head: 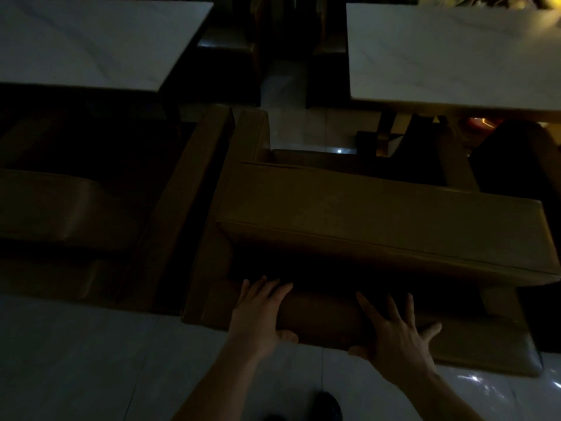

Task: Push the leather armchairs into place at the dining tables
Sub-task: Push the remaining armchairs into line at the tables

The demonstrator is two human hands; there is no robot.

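Observation:
The room is dim. A brown leather armchair (379,220) stands at a slight angle before the right white dining table (455,56), with its left armrest reaching toward the gap between the tables. My left hand (261,311) lies fingers-spread on the chair's near padded edge, thumb hooked over the rim. My right hand (394,332) grips the same edge a little to the right, also with the thumb underneath. A second brown armchair (69,208) sits at the left white table (91,41), its armrest close beside the first chair.
Dark chairs (224,59) stand on the far side between the two tables. A dark table base (385,138) shows under the right table. Another dark seat (516,165) is at the right. Glossy pale floor tiles (91,360) lie under me, my shoe (328,405) at the bottom.

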